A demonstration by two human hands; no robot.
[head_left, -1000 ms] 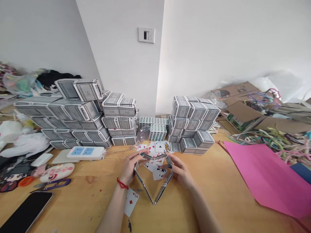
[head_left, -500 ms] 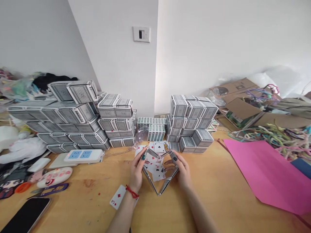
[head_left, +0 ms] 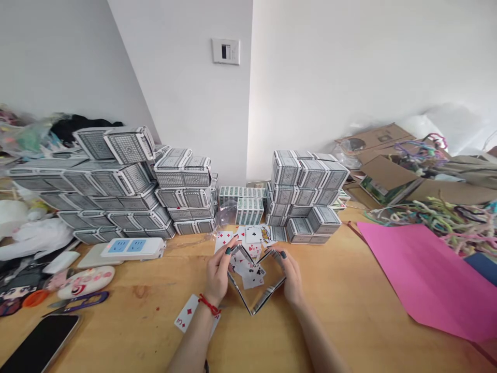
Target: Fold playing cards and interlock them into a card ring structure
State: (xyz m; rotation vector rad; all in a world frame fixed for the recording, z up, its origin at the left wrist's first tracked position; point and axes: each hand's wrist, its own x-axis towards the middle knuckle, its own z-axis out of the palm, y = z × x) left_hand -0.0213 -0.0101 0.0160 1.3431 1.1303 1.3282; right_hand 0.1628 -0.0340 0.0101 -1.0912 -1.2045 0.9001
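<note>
Between my hands stands a heart-shaped frame of folded playing cards (head_left: 265, 297), its point toward me and its two lobes away. My left hand (head_left: 218, 273) is closed on the left lobe, thumb and fingers against the card wall. On the other side my right hand (head_left: 292, 274) grips the right lobe, with part of its fingers hidden behind the wall. Loose playing cards (head_left: 254, 235) lie face up inside and beyond the heart. A three of diamonds (head_left: 187, 312) rests partly under my left forearm, near the red string bracelet.
Stacked blocks of folded cards rise at the left (head_left: 128, 181) and right (head_left: 310, 197), with packs of green-backed cards (head_left: 249, 211) between. A power strip (head_left: 133, 248), thread snips (head_left: 83, 302) and phone (head_left: 41, 344) lie left; pink paper (head_left: 423, 274) and yarn (head_left: 446, 217) lie right.
The heart's lobes look wider and rounder. My right fingers, which reached inside the heart, have drawn back to its outer wall. The view has shifted slightly.
</note>
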